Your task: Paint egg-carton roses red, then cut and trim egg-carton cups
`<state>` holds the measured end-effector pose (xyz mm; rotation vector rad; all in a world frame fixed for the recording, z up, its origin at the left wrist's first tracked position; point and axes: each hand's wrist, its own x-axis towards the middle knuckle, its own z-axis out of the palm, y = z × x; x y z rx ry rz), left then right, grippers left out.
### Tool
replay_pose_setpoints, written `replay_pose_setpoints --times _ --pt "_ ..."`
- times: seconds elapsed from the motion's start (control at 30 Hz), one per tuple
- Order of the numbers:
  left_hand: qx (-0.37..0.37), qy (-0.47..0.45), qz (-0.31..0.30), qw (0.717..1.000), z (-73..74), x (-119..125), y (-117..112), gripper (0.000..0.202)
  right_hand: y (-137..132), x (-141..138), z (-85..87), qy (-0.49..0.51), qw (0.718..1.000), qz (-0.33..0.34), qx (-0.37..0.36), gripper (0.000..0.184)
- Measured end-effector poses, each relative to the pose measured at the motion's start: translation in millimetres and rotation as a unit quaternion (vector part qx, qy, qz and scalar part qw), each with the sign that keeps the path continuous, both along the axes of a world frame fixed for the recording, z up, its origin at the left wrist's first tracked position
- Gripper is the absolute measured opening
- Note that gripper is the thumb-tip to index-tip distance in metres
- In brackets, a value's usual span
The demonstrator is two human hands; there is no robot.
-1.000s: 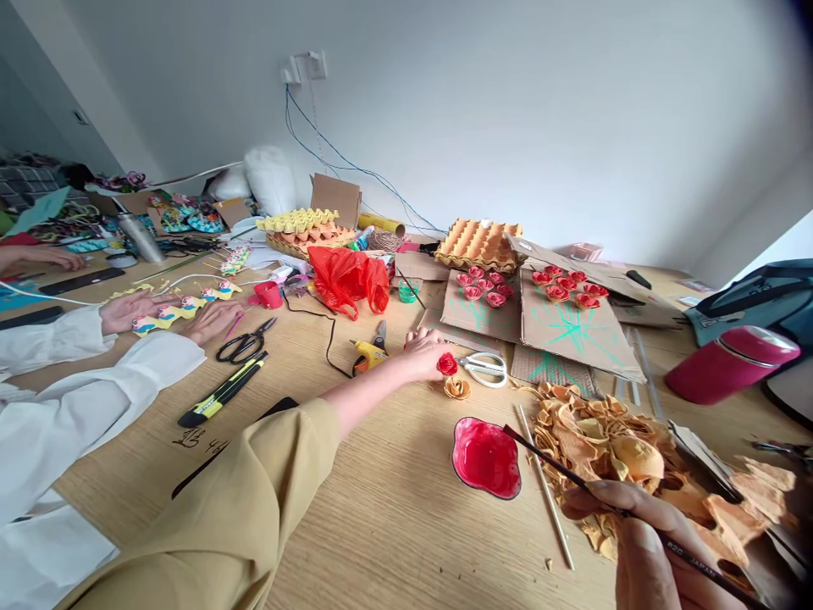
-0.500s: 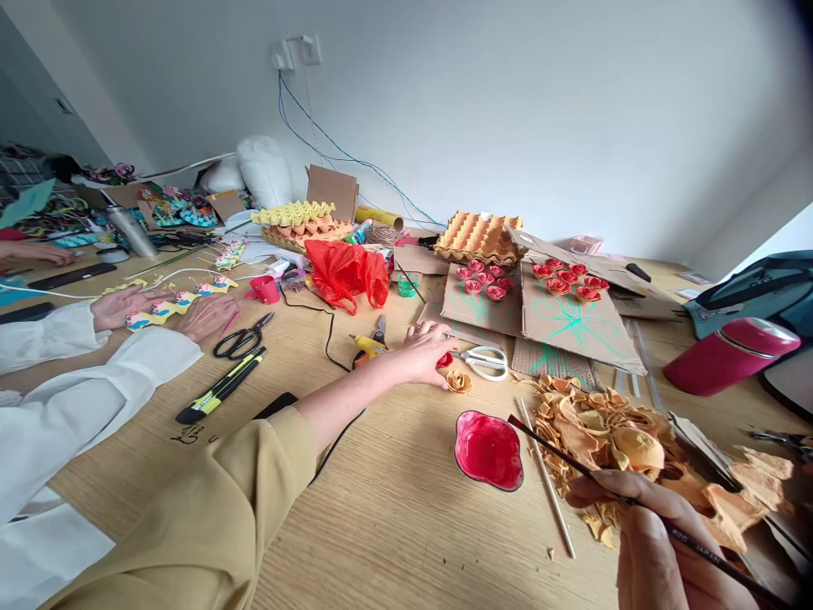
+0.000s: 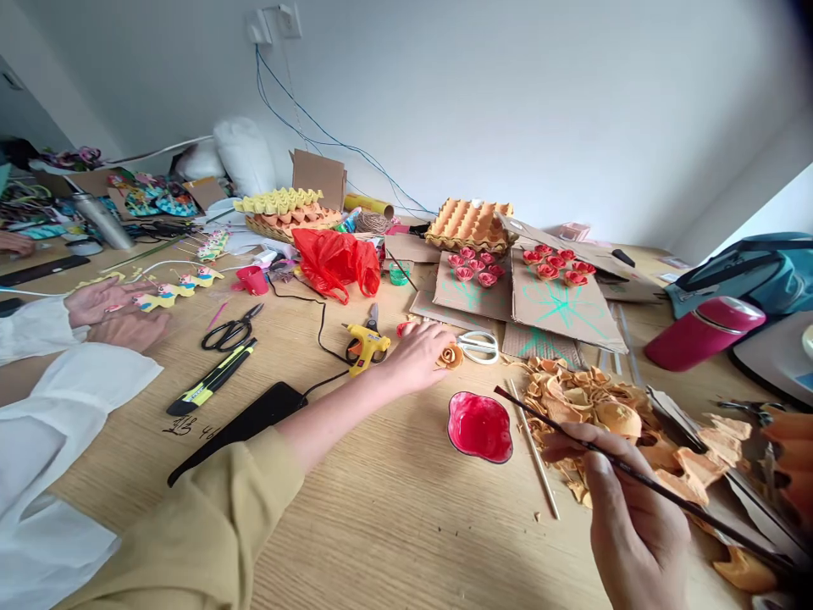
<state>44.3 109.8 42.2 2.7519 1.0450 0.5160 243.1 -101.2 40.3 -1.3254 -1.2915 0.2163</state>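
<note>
Head view: pinching slim, dark-handled paintbrush (image 3: 533,413) in grip of right hand (image 3: 638,508), bristles near red scalloped dish (image 3: 460,426) on pale wooden bench (image 3: 394,517). With left hand (image 3: 419,356), at orange curled-petal papery rose (image 3: 450,356) beside white-handled scissors (image 3: 478,346); cannot tell whether pinched or merely touched.

I can pass over bare tabletop (image 3: 387,534) this side of the red dish (image 3: 479,426). Past my left hand (image 3: 419,354), white-handled scissors (image 3: 479,359) and cardboard sheets (image 3: 562,326) stand in the way; a stick (image 3: 535,453) and scrap heap (image 3: 581,390) crowd my right hand (image 3: 635,512).
</note>
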Motion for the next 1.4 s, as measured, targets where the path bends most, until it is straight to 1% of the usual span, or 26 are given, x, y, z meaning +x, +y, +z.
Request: replay_pose_setpoints --times 0.07,0.17,0.23,0.3,0.37,0.47,0.6,0.67,0.77,0.87,1.0,1.1,1.2,1.23,1.33,1.4 --pt "-0.063 -0.078 0.008 0.995 1.7 -12 -15 0.042 1 -1 -4.1 -0.036 0.999 0.000 -0.039 0.024" --pt "-0.124 -0.175 0.022 0.976 -0.6 -27 -41 0.046 6 -5 -11.5 -0.107 0.991 0.016 -0.084 0.022" --pt "-0.173 -0.217 0.022 0.960 -5.1 -33 -57 0.047 10 -9 -15.6 -0.154 0.984 0.029 -0.079 0.021" --pt "-0.212 -0.242 0.028 0.947 -10.7 -36 -67 0.047 15 -13 -18.2 -0.193 0.979 0.033 -0.062 0.020" --pt "-0.237 -0.253 0.041 0.937 -16.4 -37 -73 0.046 19 -17 -19.5 -0.222 0.973 0.034 -0.054 0.019" --pt "-0.281 -0.276 0.058 0.917 -24.6 -40 -75 0.047 21 -19 -19.6 -0.255 0.963 0.050 -0.066 0.018" --pt "-0.359 -0.343 0.046 0.867 -33.9 -42 -76 0.049 20 -19 -18.2 -0.269 0.959 0.058 -0.071 0.017" --pt "-0.400 -0.365 0.032 0.840 -36.1 -41 -77 0.050 20 -19 -17.6 -0.268 0.959 0.054 -0.073 0.017" --pt "-0.444 -0.381 0.031 0.810 -37.2 -40 -79 0.052 20 -19 -17.6 -0.273 0.956 0.062 -0.084 0.017" --pt "-0.470 -0.396 0.034 0.788 -37.9 -38 -79 0.053 18 -19 -18.0 -0.268 0.958 0.064 -0.083 0.016" --pt "-0.486 -0.416 0.011 0.768 -37.4 -39 -80 0.050 14 -17 -18.3 -0.261 0.961 0.055 -0.077 0.016" --pt "-0.481 -0.419 0.011 0.770 -33.3 -41 -82 0.047 10 -13 -18.0 -0.246 0.966 0.030 -0.069 0.016" --pt "-0.487 -0.405 0.010 0.774 -28.0 -42 -85 0.051 8 -11 -17.3 -0.247 0.967 0.027 -0.063 0.016" --pt "-0.490 -0.402 0.006 0.773 -26.9 -42 -85 0.052 7 -11 -17.2 -0.239 0.969 0.016 -0.059 0.016" --pt "-0.483 -0.416 -0.012 0.771 -27.2 -40 -87 0.054 5 -11 -17.3 -0.188 0.980 -0.023 -0.067 0.021" --pt "-0.481 -0.423 -0.029 0.767 -29.8 -39 -88 0.054 4 -12 -15.9 -0.150 0.985 -0.029 -0.077 0.024"
